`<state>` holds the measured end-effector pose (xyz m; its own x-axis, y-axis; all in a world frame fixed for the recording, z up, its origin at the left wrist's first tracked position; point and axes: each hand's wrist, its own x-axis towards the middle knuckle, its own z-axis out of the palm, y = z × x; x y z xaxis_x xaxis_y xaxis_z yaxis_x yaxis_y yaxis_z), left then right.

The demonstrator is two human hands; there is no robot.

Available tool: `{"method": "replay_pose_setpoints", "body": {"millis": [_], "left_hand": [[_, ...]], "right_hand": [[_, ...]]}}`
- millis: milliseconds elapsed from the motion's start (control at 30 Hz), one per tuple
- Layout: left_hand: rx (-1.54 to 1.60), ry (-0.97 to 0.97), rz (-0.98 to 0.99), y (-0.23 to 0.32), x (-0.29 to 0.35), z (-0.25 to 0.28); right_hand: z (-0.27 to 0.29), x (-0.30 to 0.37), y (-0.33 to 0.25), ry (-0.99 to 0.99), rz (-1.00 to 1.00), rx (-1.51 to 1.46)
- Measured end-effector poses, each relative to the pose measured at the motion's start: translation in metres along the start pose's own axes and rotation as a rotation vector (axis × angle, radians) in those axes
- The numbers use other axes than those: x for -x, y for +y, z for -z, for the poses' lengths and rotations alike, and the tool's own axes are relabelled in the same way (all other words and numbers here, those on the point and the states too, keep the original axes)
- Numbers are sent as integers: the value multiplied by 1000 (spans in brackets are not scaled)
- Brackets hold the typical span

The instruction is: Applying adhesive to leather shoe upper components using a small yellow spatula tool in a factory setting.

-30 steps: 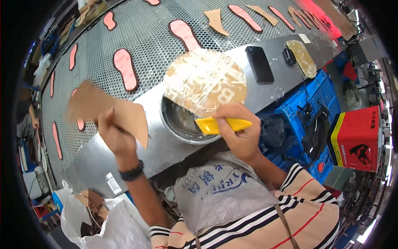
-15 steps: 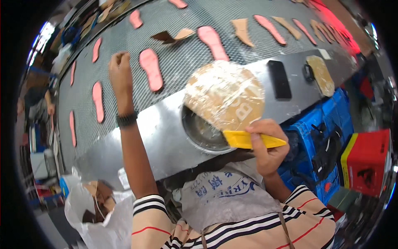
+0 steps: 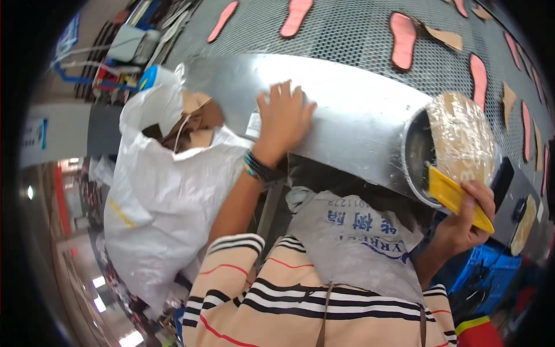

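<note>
My right hand [image 3: 462,225] grips a yellow plastic scraper [image 3: 454,196], its flat blade pointing up and left over the near rim of a round metal bowl [image 3: 409,153]. A tape-wrapped cardboard disc [image 3: 459,136] covers the far right part of that bowl; the bowl's inside is mostly dark. My left hand [image 3: 284,124], fingers spread and holding nothing, is over the steel ledge [image 3: 347,110] beside a small white paper [image 3: 253,125]. Whether its fingertips touch the metal I cannot tell. Pink insoles [image 3: 403,43] lie spaced out on the mesh surface [image 3: 347,40] beyond the ledge.
A big white sack [image 3: 173,208] holding brown offcuts [image 3: 202,121] stands left of my forearm. Tan offcuts [image 3: 445,39] lie among the insoles. At right are a dark phone [image 3: 504,180], partly hidden, and a blue crate [image 3: 491,272]. A grey apron [image 3: 352,237] covers my lap.
The view has swung left. My left hand has come back from over the mesh to the ledge near the sack, its curled fingers now spread. My right hand still holds the scraper by the bowl.
</note>
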<state>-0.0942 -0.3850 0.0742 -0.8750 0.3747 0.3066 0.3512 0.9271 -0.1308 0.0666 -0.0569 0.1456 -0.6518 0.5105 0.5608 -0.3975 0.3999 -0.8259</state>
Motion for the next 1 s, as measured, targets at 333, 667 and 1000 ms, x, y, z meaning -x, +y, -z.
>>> {"method": "replay_pose_setpoints", "body": {"millis": [333, 667, 1000], "left_hand": [[-25, -434, 329, -306, 104, 9], [1002, 312, 578, -139, -5, 73], [1310, 53, -197, 23, -16, 77]], "right_hand": [[16, 0, 8, -7, -47, -51], [-4, -5, 8, -137, -378, -58], [6, -10, 23, -315, -264, 182]]}}
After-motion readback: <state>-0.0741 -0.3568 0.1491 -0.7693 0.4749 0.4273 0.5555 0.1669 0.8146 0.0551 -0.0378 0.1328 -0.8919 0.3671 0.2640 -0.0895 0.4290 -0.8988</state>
